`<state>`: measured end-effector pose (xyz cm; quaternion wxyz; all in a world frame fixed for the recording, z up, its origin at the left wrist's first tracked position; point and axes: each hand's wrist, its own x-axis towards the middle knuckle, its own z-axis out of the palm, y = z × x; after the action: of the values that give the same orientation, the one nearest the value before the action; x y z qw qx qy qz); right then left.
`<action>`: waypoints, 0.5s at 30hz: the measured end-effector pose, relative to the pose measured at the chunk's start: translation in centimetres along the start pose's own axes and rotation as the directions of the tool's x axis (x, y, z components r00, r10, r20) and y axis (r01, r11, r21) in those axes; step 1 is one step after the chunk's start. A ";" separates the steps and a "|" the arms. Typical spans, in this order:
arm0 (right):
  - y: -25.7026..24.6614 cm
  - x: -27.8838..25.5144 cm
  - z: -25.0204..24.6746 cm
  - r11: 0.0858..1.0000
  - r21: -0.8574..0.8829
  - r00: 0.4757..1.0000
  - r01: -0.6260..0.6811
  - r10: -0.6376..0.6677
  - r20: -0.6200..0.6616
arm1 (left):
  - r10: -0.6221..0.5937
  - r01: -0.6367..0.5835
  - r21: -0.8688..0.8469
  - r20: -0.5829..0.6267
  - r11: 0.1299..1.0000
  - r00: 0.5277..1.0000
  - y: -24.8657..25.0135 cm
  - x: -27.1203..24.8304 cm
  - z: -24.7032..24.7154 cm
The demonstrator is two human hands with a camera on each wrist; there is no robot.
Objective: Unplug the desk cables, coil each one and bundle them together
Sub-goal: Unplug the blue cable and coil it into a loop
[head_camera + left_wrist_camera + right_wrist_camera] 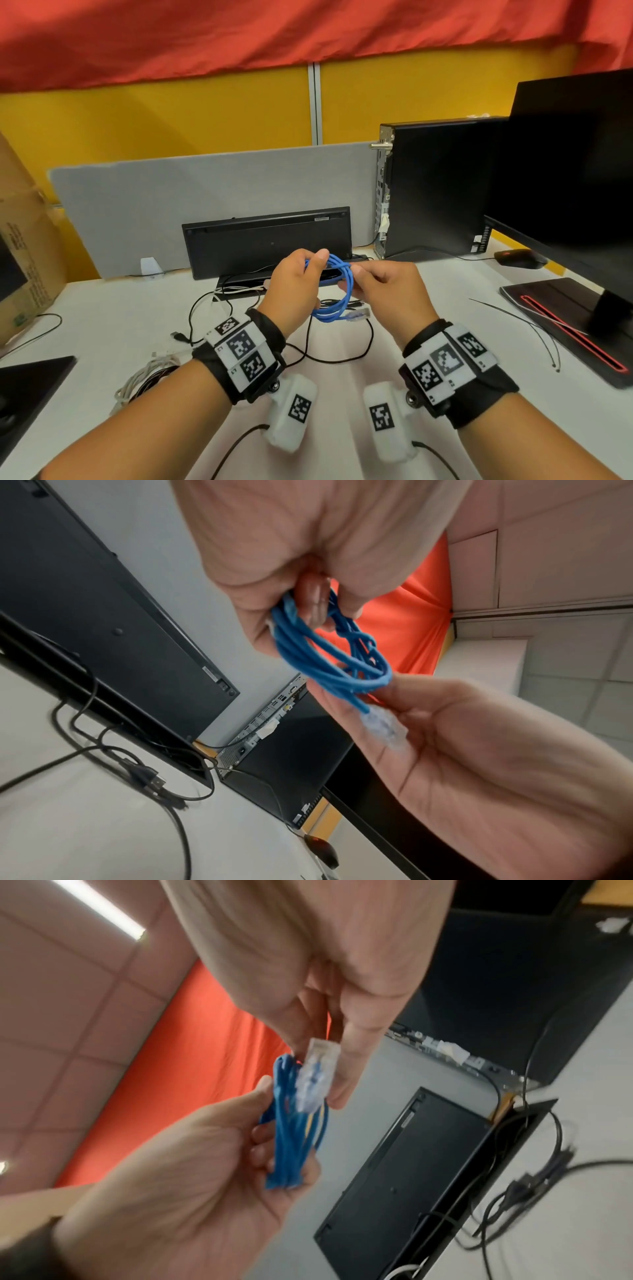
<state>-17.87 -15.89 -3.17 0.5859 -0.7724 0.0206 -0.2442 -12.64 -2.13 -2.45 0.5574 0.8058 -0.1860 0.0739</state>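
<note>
On the white counter point(342, 394) nearest the person, a grey and black cable bundle point(144, 377) lies to the left and black cables point(342, 358) loop under the wrists; above these, both hands hold the coiled blue cable point(337, 291) clear of the counter; the left hand point(294, 284) curls its fingers and thumb round the coil's top; the right hand point(387, 291) pinches the coil's right side, and a clear plug point(358, 314) hangs at the bottom; beyond, a keyboard point(267, 240) leans upright against a grey screen point(137, 212); to the right stand a black PC point(435, 185) and a monitor point(575, 164), with a mouse point(519, 258) between them.
</note>
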 end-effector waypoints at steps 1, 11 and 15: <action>-0.3 -0.1 0.1 0.993 0.103 0.998 -0.066 0.065 0.016 | -0.001 0.001 -0.001 -0.013 1.000 1.000 0.0 0.0 0.0; -0.7 -1.4 0.4 0.963 0.250 0.991 -0.102 0.078 0.106 | -0.096 0.109 -0.216 0.071 0.970 0.993 0.1 -0.1 0.7; -1.3 -1.3 0.2 0.719 0.625 0.945 -0.304 0.146 0.292 | -0.123 0.197 -0.414 0.198 0.889 0.972 0.1 -0.2 0.4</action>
<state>-19.28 -14.92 -2.49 0.8450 -0.5282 -0.0386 -0.0744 -12.90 -2.48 -2.62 0.7084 0.6784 -0.1764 -0.0827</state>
